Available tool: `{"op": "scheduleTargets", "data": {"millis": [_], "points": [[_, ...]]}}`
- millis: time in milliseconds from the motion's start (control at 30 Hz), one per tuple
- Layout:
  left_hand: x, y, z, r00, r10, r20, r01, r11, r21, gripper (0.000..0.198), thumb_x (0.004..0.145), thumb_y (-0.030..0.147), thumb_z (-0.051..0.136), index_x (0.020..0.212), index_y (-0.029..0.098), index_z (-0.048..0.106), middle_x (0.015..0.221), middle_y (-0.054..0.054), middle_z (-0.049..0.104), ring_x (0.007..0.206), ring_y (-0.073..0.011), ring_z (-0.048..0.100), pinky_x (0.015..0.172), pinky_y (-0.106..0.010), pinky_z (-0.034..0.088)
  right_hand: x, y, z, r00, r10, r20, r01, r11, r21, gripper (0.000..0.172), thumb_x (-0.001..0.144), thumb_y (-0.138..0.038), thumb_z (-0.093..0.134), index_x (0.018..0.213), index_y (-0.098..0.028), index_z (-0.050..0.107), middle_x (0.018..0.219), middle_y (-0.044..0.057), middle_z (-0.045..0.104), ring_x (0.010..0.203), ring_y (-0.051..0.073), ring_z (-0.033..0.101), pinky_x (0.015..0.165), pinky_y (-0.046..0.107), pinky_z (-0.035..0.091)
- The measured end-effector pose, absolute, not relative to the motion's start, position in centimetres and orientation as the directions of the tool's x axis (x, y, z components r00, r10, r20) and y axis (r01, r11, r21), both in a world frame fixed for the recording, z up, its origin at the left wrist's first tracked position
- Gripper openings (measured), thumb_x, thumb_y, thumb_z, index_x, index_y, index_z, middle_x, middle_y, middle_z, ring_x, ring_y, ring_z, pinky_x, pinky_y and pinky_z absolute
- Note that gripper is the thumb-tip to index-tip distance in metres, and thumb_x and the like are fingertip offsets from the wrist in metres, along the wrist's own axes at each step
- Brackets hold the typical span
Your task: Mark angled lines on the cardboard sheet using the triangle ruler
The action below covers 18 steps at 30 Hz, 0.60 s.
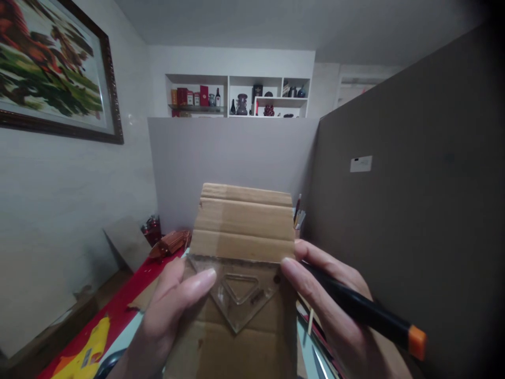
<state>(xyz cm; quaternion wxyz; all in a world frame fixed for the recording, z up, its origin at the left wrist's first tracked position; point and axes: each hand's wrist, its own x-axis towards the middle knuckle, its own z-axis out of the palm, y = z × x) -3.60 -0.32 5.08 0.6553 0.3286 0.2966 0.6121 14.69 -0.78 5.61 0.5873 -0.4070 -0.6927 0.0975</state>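
Note:
A piece of brown corrugated cardboard (244, 221) with several horizontal creases is held up in front of me. A clear plastic set square (240, 295), point downward, lies flat against the cardboard's lower part. My left hand (169, 310) grips the cardboard's left edge, its thumb pressed on the set square. My right hand (331, 300) holds the right edge of the cardboard and set square with thumb and fingers, and a black marker with an orange cap (371, 313) lies gripped in the same hand, pointing lower right.
A grey partition (232, 158) stands behind and a darker one (414, 184) to the right. A red table (118, 310) below carries a wooden object (171, 243), a dark jar (152, 229) and a yellow patch. A framed picture (55, 63) hangs left; shelves with ornaments (240, 97) at the back.

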Motion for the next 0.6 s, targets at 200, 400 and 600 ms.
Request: {"op": "scheduleTargets", "data": {"millis": [200, 400, 600], "points": [[-3.84, 0.25, 4.68, 0.062, 0.997, 0.053, -0.543, -0.01, 0.84, 0.053, 0.07, 0.034, 0.081, 0.12, 0.023, 0.069, 0.1, -0.004, 0.079, 0.107, -0.0335, 0.071, 0.085, -0.038, 0.06, 14.93, -0.86, 5.54, 0.028, 0.795, 0.605, 0.343, 0.561, -0.753, 0.022, 0.095, -0.041, 0.057, 0.081, -0.026, 0.063, 0.074, 0.003, 0.063, 0.071, 0.024, 0.064, 0.062, 0.034, 0.053], [-3.5, 0.46, 4.46, 0.065, 0.991, 0.115, -0.54, -0.062, 0.839, 0.053, 0.074, 0.035, 0.076, 0.125, 0.024, 0.067, 0.102, -0.005, 0.079, 0.11, -0.0356, 0.069, 0.088, -0.043, 0.058, 14.82, -0.25, 5.19, 0.044, 0.781, 0.623, 0.311, 0.582, -0.751, 0.023, 0.094, -0.041, 0.058, 0.077, -0.026, 0.062, 0.073, 0.003, 0.062, 0.07, 0.023, 0.063, 0.06, 0.033, 0.053], [-3.53, 0.59, 4.14, 0.085, 0.99, 0.113, -0.6, -0.04, 0.799, 0.044, 0.073, 0.03, 0.079, 0.117, 0.026, 0.071, 0.098, -0.003, 0.079, 0.104, -0.0338, 0.071, 0.085, -0.041, 0.059, 14.69, -0.5, 5.73, 0.065, 0.784, 0.617, 0.306, 0.573, -0.76, 0.025, 0.092, -0.039, 0.061, 0.072, -0.024, 0.059, 0.072, 0.003, 0.062, 0.069, 0.022, 0.063, 0.058, 0.029, 0.051]]}}
